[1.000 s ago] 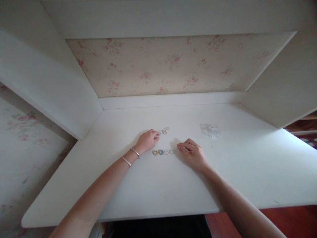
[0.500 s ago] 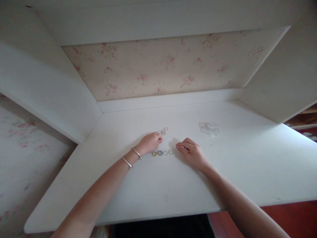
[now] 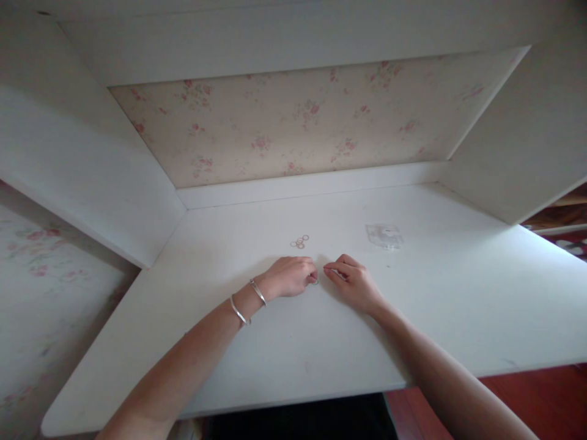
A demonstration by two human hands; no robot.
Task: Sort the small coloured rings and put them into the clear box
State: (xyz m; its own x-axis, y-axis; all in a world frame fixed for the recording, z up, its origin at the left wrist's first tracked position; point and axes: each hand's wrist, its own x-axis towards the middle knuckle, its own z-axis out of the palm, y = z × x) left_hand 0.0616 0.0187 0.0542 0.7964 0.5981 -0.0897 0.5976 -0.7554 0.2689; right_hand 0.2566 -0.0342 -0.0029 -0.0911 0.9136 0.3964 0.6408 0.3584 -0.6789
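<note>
Left hand [image 3: 290, 276]: palm down on the white desk [image 3: 284, 354], fingers curled loosely, their tips at a small ring [image 3: 315, 281] that peeps out beside them; whether they pinch it cannot be told. Right hand [image 3: 355, 282]: fingers half bent, thumb and forefinger drawn close together, tips just beside the left hand's; anything between them is too small to tell. Two bangles [image 3: 247, 300] circle the left wrist. A cluster of small rings [image 3: 299, 242] lies behind the hands; a clear plastic bag [image 3: 384, 236] lies farther right.
</note>
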